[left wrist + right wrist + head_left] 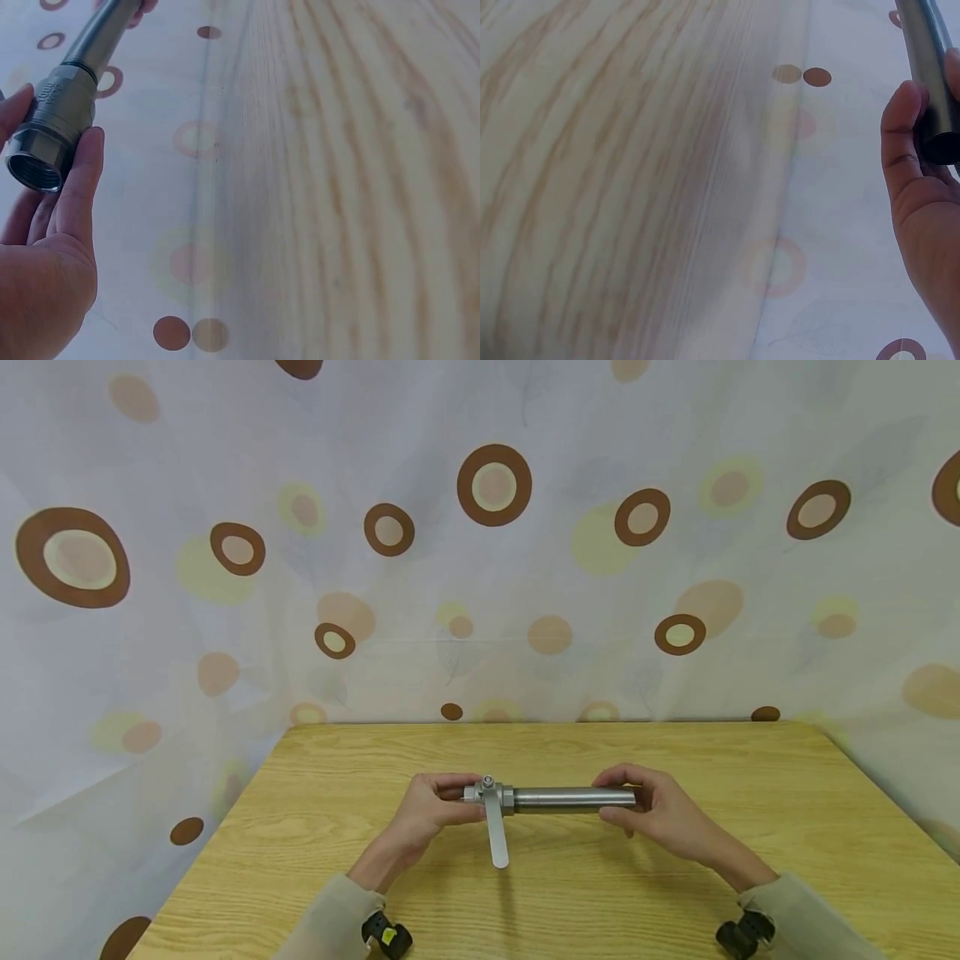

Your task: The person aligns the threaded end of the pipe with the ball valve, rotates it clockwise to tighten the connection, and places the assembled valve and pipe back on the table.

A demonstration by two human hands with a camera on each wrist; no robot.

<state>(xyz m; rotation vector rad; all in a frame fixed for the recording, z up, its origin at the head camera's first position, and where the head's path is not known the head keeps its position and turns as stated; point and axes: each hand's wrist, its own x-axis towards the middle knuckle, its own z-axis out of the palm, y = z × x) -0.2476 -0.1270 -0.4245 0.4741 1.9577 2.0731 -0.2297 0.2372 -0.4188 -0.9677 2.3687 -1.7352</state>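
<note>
The left hand [416,820] pinches the ball valve [64,105] above the wooden table [360,756], lever handle [497,837] pointing towards the person, and the metal pipe [570,799] meeting the valve's right side runs to the right hand [666,814], whose thumb and fingers grip its end, best kept straight in line with the valve.

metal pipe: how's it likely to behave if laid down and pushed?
The metal pipe is probably stiff: straight, evenly round metal. Its smooth, shiny wall may be slippery. Rolling should be limited, since the ball valve at its end has a long lever sticking out.
</note>
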